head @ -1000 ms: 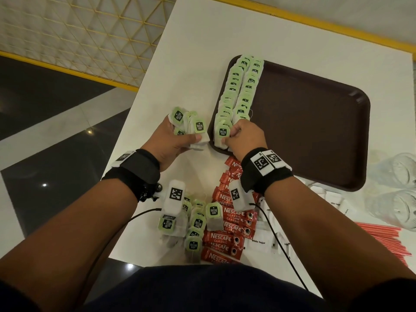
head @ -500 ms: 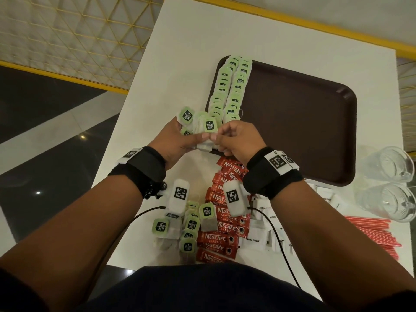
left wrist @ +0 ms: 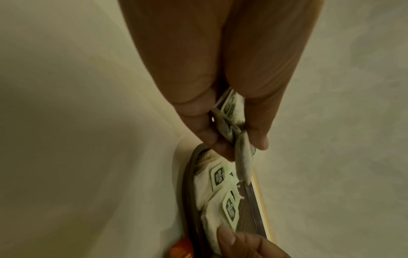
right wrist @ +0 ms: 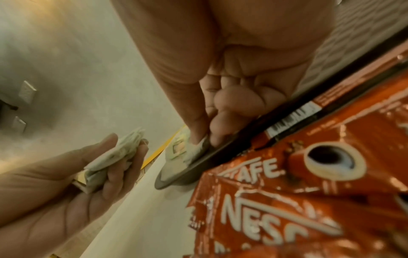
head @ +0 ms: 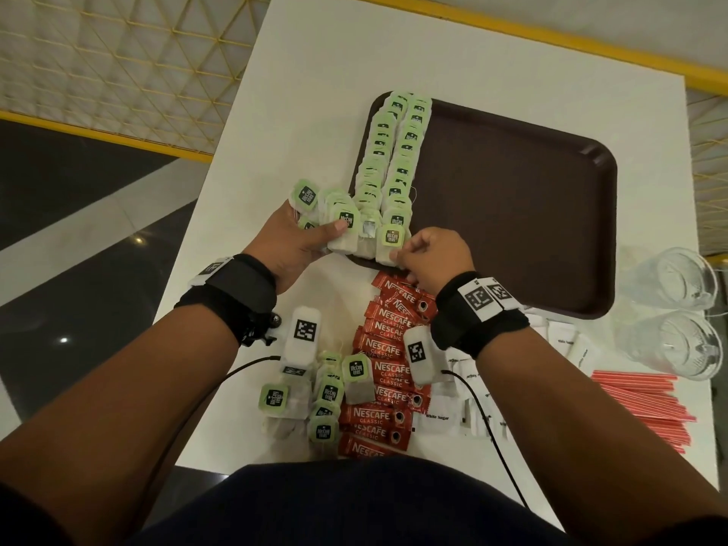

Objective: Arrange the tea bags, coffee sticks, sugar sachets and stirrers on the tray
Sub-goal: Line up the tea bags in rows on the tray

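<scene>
Your left hand (head: 293, 240) grips a fanned bunch of green-tagged white paper tea bags (head: 335, 218) just beside the near-left corner of the dark brown plastic tray (head: 551, 214). Your right hand (head: 433, 256) pinches one green-tagged tea bag (head: 390, 242) at the near end of the two rows, seemingly resting on the tray's rim. Red Nescafe coffee sticks (head: 384, 372) lie on the white table (head: 315, 92) below your wrists.

Right hand (head: 433, 256): pinches a tea bag (head: 392, 246) at the near-left corner of the tray (head: 512, 230).
Beyond that grip: 2 rows of tea bags (head: 394, 151) along the tray's left edge.
Left of it: left hand (head: 291, 240) holding a bundle of tea bags (head: 335, 214), off the tray.
Nearer than it: coffee sticks (head: 386, 368) on the table (head: 315, 92); loose tea bags (head: 315, 400) to their left.
Right of those: sugar sachets (head: 567, 340), stirrers (head: 642, 396), 2 glasses (head: 677, 309).
</scene>
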Available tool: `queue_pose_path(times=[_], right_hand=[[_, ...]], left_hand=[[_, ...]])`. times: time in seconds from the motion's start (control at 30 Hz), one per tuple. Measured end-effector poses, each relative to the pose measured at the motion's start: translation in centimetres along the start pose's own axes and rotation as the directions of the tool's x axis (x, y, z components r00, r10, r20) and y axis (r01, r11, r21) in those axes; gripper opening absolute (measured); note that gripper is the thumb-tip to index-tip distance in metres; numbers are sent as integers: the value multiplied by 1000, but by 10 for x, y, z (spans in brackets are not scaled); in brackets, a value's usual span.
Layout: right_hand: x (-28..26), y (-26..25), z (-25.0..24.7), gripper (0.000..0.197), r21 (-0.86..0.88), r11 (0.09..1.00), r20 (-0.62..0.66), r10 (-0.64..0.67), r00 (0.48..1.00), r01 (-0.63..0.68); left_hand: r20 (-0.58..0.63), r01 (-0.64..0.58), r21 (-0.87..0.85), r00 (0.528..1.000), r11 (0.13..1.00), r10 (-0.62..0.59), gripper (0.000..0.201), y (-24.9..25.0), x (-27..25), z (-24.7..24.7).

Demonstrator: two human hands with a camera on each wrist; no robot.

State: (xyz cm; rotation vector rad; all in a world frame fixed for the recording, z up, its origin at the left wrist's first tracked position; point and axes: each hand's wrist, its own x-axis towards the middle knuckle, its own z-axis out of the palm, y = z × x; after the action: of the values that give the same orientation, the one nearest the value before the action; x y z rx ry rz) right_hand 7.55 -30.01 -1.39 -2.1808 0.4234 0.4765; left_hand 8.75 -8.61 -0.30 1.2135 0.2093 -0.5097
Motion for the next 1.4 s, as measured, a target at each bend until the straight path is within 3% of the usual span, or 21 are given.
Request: queue_pose_path(times=[0.2, 0.27, 0.37, 0.47, 0.57, 0.8, 1.03, 1.13, 1.3, 1.4], right_hand=[[-6, -5, -5, 27, -73, 994, -106, -89, 990, 82], [-8, -12, -11, 29, -29, 989, -124, -148, 981, 145], [-10, -28, -19, 36, 119, 972, -51, -196, 979, 200], [-6, -40, -26, 31, 275, 945, 53, -198, 979, 176], [7, -43, -33, 17, 375, 913, 41, -189, 981, 160], [43, -43, -51, 14, 437, 881, 11, -205, 979, 179], [90, -50, -78, 11, 504, 843, 35, -239, 970, 190], [116, -44, -89, 11, 484, 855, 3, -215, 977, 187], [161, -32, -98, 7, 370, 925, -99, -48, 994, 82], [180, -33, -97, 11, 355, 934, -147, 12, 989, 42]], left_hand=[[7, 6, 13, 1000, 1000, -6, 52, -2, 6, 1], [17, 3, 24, 1000, 1000, -4, 54, 0, 9, 5], [46, -12, 46, 999, 999, 10, 56, 5, 16, 16], [67, -35, 85, 997, 996, 30, 56, 9, 24, 31], [69, -47, 80, 997, 996, 42, 50, 12, 33, 42], [11, -24, -1, 1000, 1000, 24, 41, 30, 65, 63], [-47, -48, 59, 998, 997, 50, 35, 49, 101, 67], [-97, -70, 60, 992, 996, 76, 27, 54, 116, 61], [-186, -83, 53, 978, 995, 92, 18, 60, 133, 48], [-188, -78, 74, 978, 994, 90, 23, 59, 138, 45]])
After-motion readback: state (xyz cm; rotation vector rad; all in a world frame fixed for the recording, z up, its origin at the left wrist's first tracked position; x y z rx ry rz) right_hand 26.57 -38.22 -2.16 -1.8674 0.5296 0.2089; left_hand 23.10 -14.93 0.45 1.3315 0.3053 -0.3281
